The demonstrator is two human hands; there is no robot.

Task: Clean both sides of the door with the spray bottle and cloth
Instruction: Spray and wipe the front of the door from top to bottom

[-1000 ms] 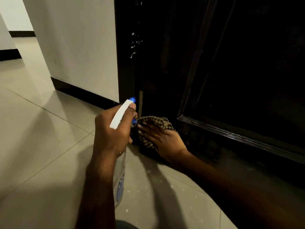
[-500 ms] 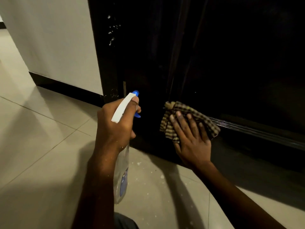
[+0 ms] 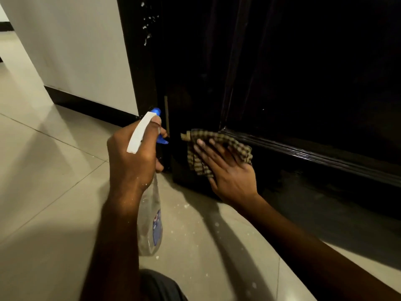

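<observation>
The dark wooden door [image 3: 303, 72] fills the right and upper part of the view, low near the floor. My right hand [image 3: 227, 170] presses a brown checked cloth [image 3: 217, 140] flat against the door's lower left corner, fingers straight, beside the raised moulding. My left hand [image 3: 134, 157] grips the neck of a clear spray bottle [image 3: 149, 220] with a white head and blue nozzle, which points at the door's edge. The bottle hangs down below my fist, just left of the cloth.
A white wall [image 3: 76, 51] with a black skirting [image 3: 86, 105] runs at the left. Beige floor tiles [image 3: 43, 181] lie below, speckled with white flecks near the door. White spots mark the door frame [image 3: 147, 29] higher up.
My right hand has slid the cloth along the door's bottom corner, first right and then a little back left. The left hand has held the bottle nearly still.
</observation>
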